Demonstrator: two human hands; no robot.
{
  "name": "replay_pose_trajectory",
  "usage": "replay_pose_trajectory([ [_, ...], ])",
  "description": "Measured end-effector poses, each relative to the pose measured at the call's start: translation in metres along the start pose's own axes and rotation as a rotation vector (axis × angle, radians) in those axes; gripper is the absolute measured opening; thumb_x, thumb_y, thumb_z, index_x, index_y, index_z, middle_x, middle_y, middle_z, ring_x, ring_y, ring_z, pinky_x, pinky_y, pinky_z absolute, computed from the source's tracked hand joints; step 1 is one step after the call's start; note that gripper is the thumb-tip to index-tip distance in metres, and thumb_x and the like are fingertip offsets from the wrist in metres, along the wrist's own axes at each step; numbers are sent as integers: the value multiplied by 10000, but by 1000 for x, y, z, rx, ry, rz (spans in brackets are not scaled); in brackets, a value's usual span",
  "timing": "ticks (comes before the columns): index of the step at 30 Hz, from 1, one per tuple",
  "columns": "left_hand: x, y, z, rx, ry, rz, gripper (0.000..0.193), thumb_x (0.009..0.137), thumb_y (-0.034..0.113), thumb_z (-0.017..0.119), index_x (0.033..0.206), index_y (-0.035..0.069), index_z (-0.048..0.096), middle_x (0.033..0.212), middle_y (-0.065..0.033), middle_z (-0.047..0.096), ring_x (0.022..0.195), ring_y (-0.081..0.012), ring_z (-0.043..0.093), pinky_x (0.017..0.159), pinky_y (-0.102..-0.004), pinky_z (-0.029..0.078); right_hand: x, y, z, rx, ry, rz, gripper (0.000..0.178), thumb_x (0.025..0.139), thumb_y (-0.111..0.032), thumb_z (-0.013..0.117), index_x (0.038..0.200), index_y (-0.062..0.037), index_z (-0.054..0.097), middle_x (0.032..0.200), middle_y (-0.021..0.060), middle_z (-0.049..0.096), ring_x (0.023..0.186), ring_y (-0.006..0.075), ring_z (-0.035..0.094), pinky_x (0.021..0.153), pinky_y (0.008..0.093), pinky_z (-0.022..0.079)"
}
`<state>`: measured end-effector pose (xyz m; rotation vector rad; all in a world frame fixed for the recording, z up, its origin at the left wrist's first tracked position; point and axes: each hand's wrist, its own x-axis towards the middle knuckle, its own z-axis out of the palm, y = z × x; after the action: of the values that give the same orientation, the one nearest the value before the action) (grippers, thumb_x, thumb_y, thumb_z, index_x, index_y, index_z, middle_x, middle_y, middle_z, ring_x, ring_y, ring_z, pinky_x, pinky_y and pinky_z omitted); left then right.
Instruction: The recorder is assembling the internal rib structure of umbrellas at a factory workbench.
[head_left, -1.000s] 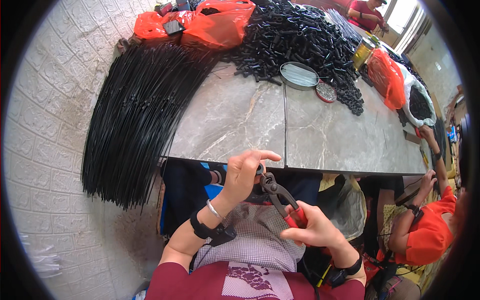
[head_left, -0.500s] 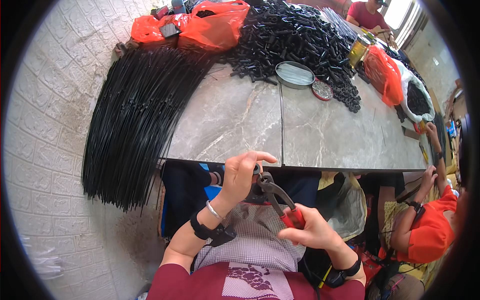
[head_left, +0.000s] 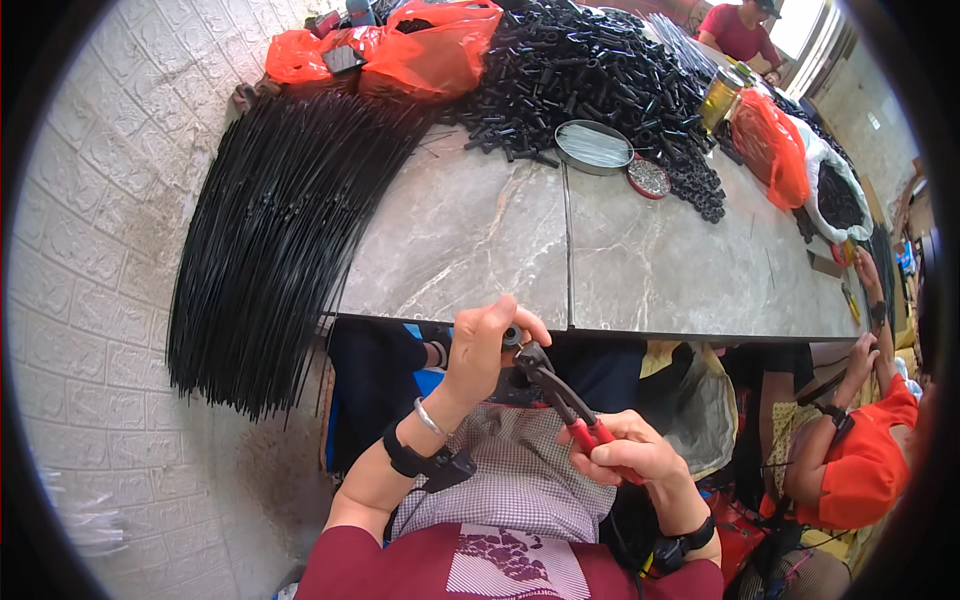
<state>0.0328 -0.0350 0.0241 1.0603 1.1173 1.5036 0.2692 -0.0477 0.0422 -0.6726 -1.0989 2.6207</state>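
Just off the table's front edge, my left hand (head_left: 477, 352) grips a small black tubular piece (head_left: 512, 336), its round end turned toward the right. My right hand (head_left: 640, 452) is wrapped round the red handles of a pair of pliers (head_left: 563, 397). The handles are squeezed close together. Their dark jaws meet the end of the black piece, where a thin bit of metal or wire seems to show; exactly what they bite is too small to tell. Fingers of my left hand partly cover the piece.
A thick bundle of black rods (head_left: 265, 260) overhangs the table (head_left: 470, 245) at left. Behind lie a heap of black tubular pieces (head_left: 600, 75), a round tin of thin pins (head_left: 592, 147), a smaller red-rimmed tin (head_left: 649, 179) and orange bags (head_left: 430, 55). Co-workers sit right and far right.
The pliers' handles have come together as my right hand closed round them. Their jaws now sit at the piece's end. My left hand stays nearly in place, its index finger more bent.
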Motion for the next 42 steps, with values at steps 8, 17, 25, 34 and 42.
replay_pose_trajectory([
  [8,1,8,2,-74,8,-87,655,974,440,346,613,-8,659,529,-44,567,463,-68,433,451,-225,293,12,14,15,-794,284,-349,408,950,-120,496,1320,45,444,1041,119,610,873,186,620,801,303,484],
  [17,-3,12,1,66,15,21,626,968,400,342,604,-2,657,505,-21,539,451,-62,410,440,-226,281,5,4,23,-862,282,-276,402,941,-121,509,1300,47,442,933,135,586,832,225,588,763,321,468],
  [25,-4,12,3,76,26,33,631,966,392,336,592,-3,657,498,-20,535,446,-61,406,442,-224,282,7,14,25,-1088,455,-315,256,926,-100,526,1130,52,497,739,153,559,648,255,595,597,340,465],
  [34,15,-1,-18,-90,-138,66,601,969,545,352,1002,-13,573,515,27,381,484,-50,330,467,-209,276,11,-7,2,-1120,538,-413,287,901,-93,528,1154,43,518,860,168,547,759,318,568,703,336,461],
  [42,27,8,-38,-388,-265,62,241,882,44,542,1103,17,451,749,-53,477,642,-125,442,574,-264,374,46,-39,-79,-1712,1130,-368,414,838,-184,634,1196,-12,519,1084,157,525,996,328,532,813,411,459],
])
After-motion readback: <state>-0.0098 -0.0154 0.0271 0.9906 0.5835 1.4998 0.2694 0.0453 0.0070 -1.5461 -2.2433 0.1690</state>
